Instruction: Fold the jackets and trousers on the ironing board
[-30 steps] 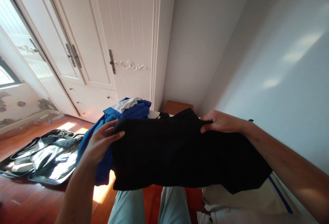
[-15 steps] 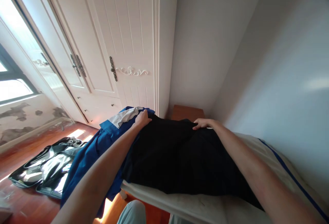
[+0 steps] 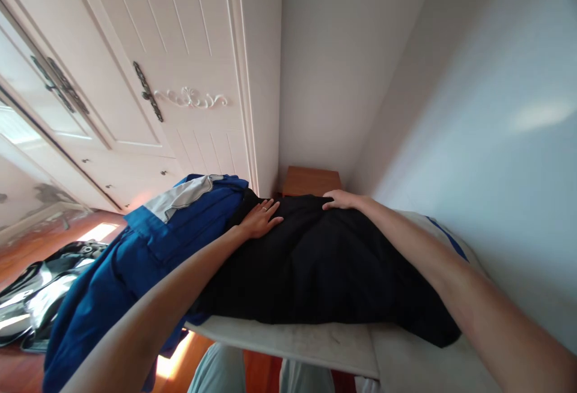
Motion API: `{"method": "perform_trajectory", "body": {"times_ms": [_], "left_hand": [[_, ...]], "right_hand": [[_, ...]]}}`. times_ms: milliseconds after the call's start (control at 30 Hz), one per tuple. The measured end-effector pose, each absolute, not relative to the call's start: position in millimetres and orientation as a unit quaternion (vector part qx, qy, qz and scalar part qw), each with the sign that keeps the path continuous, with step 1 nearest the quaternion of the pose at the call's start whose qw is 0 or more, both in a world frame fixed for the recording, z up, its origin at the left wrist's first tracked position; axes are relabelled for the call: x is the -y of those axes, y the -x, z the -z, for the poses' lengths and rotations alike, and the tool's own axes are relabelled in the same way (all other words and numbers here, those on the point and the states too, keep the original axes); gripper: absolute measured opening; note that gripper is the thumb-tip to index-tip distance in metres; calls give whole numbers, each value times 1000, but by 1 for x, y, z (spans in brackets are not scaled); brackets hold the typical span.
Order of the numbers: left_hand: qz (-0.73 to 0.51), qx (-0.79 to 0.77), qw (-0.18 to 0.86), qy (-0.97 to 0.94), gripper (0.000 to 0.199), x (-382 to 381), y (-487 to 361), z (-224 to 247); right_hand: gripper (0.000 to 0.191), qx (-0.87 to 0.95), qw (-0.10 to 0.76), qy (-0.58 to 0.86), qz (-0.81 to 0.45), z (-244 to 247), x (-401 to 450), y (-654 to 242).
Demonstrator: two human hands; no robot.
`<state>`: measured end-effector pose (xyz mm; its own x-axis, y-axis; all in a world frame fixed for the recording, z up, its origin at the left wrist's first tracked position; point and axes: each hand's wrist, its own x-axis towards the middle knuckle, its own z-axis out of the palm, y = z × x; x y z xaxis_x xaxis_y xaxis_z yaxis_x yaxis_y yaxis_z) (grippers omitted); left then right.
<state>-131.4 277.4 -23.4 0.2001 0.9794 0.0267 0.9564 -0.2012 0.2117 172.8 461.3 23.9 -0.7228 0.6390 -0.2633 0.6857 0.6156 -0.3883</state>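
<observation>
A black cloth garment (image 3: 297,267) lies spread across the light-coloured padded bed (image 3: 288,336); its exact kind I cannot make out. My left hand (image 3: 260,220) rests flat on its far left part, fingers spread, a ring on one of them. At the far edge my right hand (image 3: 341,199) grips the cloth between thumb and fingers. Left of the black cloth, partly under my left forearm, is a blue garment (image 3: 180,243) with a pale grey-white patch of fabric (image 3: 180,196) on top. It hangs over the bed's left end.
A white wardrobe (image 3: 193,26) with dark metal handles stands ahead on the left. Behind the bed is a low brown wooden piece of furniture (image 3: 312,181). A wall (image 3: 487,110) rises at the right. An open suitcase (image 3: 49,291) lies on the reddish wooden floor.
My left hand has let go of the black garment's far edge and now lies flat on it. My right hand keeps its hold. The view has turned to the right.
</observation>
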Motion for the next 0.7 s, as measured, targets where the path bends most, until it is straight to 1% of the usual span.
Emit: {"method": "perform_trajectory", "body": {"times_ms": [100,200,267,333,400,467,500,533,600,700], "left_hand": [[-96,-631,90,-765,76,-280,137,31],[-122,-630,102,-760,78,-269,132,14],[-140,-616,95,-769,80,-248,123,-2],[-131,-563,93,-811,83,-215,112,-15],[-90,-476,86,-871,94,-177,103,-21],[-40,-441,59,-895,108,-141,102,-19],[-14,-444,42,-895,112,-126,104,-17],[9,-452,26,-892,111,-113,109,-14],[45,-465,-3,-884,103,-95,121,-11],[72,-475,-47,-876,95,-79,139,-11]], "right_hand": [[63,-891,1,-417,181,-28,-445,-183],[70,-888,-43,-447,100,-48,-399,-198],[68,-908,-100,-403,46,-60,-347,-207],[62,-936,-146,-321,12,-63,-285,-212],[63,-963,-141,-228,-22,-56,-229,-217],[75,-974,-114,-185,-56,-44,-192,-226],[83,-975,-102,-185,-69,-38,-182,-232],[91,-973,-94,-197,-77,-34,-178,-240],[103,-964,-85,-240,-81,-31,-177,-262],[110,-930,-104,-345,-73,-34,-182,-308]]}}
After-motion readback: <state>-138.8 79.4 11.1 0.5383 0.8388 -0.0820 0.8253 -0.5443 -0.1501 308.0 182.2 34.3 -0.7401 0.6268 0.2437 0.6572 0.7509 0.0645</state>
